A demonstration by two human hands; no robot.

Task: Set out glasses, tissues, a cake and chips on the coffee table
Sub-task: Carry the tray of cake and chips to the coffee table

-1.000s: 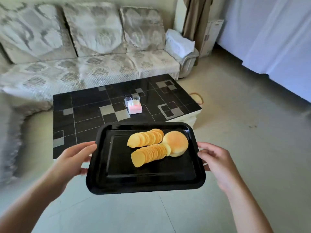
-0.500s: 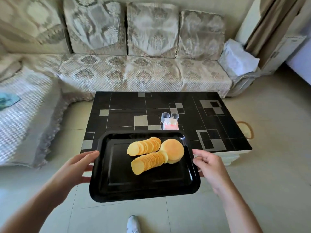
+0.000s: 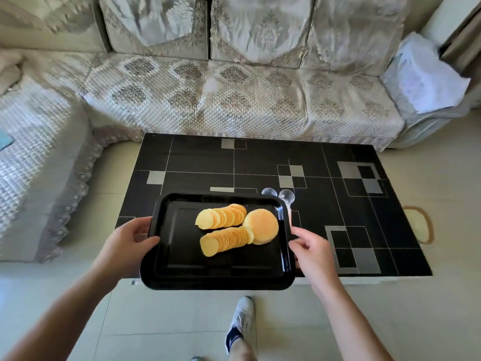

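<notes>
Here the left hand (image 3: 127,241) and right hand (image 3: 311,252) each grip an end rim of the glossy black rectangular tray (image 3: 218,278), held over the near edge of the dark tiled coffee table (image 3: 325,157). On it lie two loose rows of yellow chips (image 3: 223,227) touching a round golden cake (image 3: 261,226). A tilt could slide them; the tray's far right corner could knock the two clear glasses (image 3: 282,195).

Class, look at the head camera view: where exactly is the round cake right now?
The cake lies on the black tray, toward its right side, touching the ends of two rows of chips.
</notes>
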